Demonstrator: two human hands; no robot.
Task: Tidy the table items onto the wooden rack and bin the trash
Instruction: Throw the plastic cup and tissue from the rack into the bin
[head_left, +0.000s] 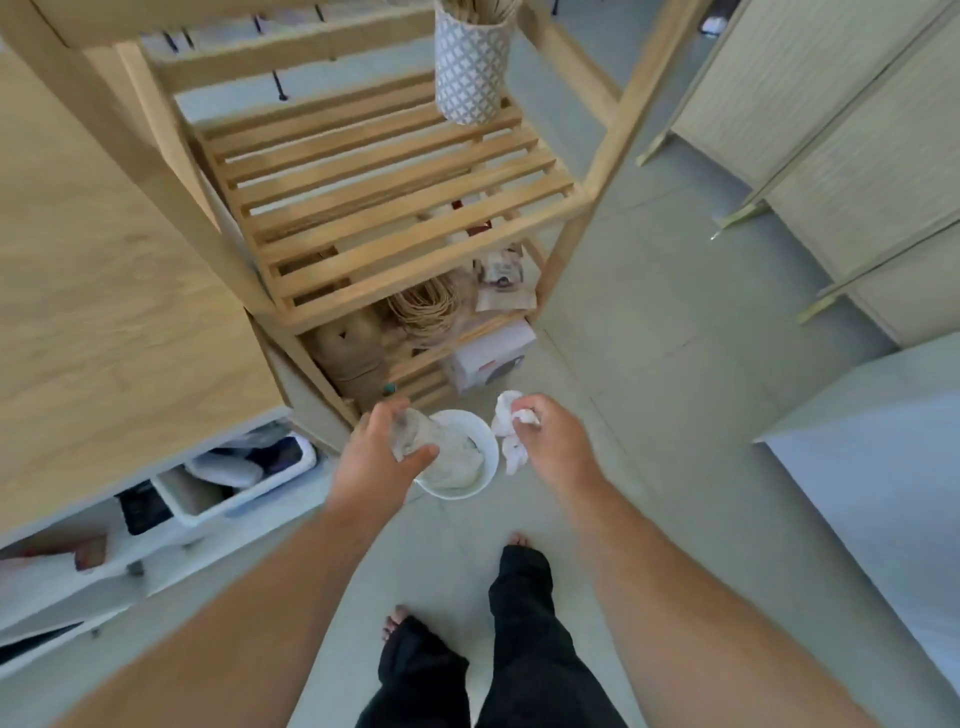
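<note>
A small white round bin (483, 441) stands on the floor in front of the wooden rack (395, 208), with crumpled paper inside it. My left hand (382, 452) hovers over the bin's left side, fingers curled around a clear crumpled piece of trash (410, 436). My right hand (550, 441) is just right of the bin and pinches a crumpled white tissue (506, 431) that hangs beside the rim. A patterned grey-and-white cup (470, 67) with sticks stands on the rack's slatted shelf.
The wooden table top (104, 291) fills the left, with white storage bins (234, 478) under it. The rack's lower shelf holds coiled cord (426, 312), brown paper and packets; a white box (491, 358) sits beside it. Folding screens (831, 156) stand at right. My feet are below.
</note>
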